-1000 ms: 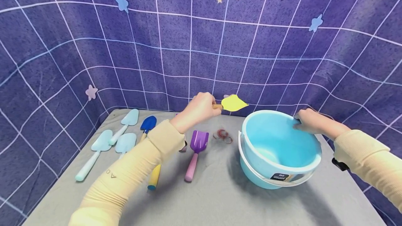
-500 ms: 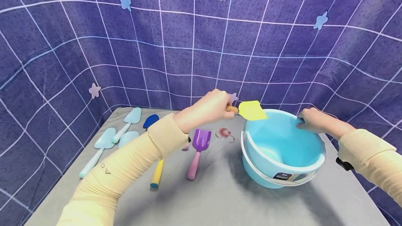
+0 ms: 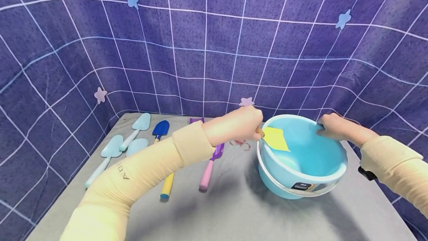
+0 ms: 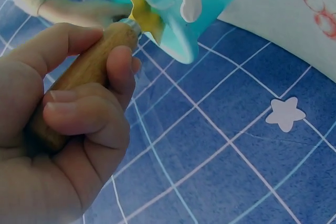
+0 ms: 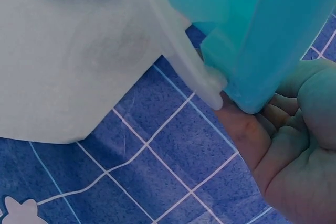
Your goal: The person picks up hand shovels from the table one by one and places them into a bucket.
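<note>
In the head view my left hand point(image 3: 245, 124) grips a yellow-bladed hand trowel point(image 3: 276, 138) at the left side of a light blue bucket point(image 3: 287, 172). The blade overlaps the bucket's opening and slants down over the near-left rim. In the left wrist view, my fingers curl round the trowel's wooden handle point(image 4: 89, 69). My right hand point(image 3: 336, 126) holds the bucket's far right rim; in the right wrist view its fingers point(image 5: 244, 132) are under the rim's edge. The bucket tilts slightly towards me, its white bail point(image 3: 284, 187) hanging in front.
On the grey cloth to the left lie several light blue trowels point(image 3: 112, 146), a dark blue trowel point(image 3: 161, 128), a yellow handle point(image 3: 167, 186) and a purple shovel with a pink handle point(image 3: 206, 176). My left sleeve covers some of these. A purple star-patterned curtain point(image 3: 187, 47) stands behind.
My left hand has carried the trowel rightward and down, from left of the bucket to over its opening, with the blade now pointing downward. My right hand stays on the rim.
</note>
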Demonstrator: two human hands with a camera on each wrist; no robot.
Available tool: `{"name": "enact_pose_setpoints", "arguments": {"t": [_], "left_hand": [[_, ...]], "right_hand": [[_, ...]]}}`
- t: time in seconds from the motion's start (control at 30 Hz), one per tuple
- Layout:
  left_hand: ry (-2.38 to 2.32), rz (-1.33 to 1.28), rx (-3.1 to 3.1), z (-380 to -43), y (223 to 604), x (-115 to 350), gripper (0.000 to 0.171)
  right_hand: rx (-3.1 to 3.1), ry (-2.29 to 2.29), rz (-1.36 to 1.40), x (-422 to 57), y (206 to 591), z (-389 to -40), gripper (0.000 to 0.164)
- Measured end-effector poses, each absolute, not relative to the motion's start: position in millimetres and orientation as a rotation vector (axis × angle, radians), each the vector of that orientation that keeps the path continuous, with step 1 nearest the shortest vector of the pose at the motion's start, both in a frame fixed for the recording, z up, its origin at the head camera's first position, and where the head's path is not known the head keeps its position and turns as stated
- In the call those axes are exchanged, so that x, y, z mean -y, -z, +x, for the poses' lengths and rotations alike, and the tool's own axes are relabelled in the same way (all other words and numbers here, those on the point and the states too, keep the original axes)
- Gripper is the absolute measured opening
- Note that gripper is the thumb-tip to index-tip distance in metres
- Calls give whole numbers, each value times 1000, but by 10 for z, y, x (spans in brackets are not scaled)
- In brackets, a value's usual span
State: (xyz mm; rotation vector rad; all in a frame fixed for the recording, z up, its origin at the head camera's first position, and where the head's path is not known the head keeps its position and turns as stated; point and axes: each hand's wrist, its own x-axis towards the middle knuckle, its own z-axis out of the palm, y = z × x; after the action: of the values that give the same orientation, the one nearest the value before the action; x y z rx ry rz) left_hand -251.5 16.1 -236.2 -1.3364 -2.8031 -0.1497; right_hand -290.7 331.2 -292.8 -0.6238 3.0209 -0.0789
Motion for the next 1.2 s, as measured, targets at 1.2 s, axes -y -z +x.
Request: {"name": "enact_pose_setpoints", "arguments": {"t": [1.2], "left_hand": [[-198,-1471,2984,-2644,2768,-970,25]], "right_hand": [[-3033,103,-638,-3313,2930,-2919,32]]}}
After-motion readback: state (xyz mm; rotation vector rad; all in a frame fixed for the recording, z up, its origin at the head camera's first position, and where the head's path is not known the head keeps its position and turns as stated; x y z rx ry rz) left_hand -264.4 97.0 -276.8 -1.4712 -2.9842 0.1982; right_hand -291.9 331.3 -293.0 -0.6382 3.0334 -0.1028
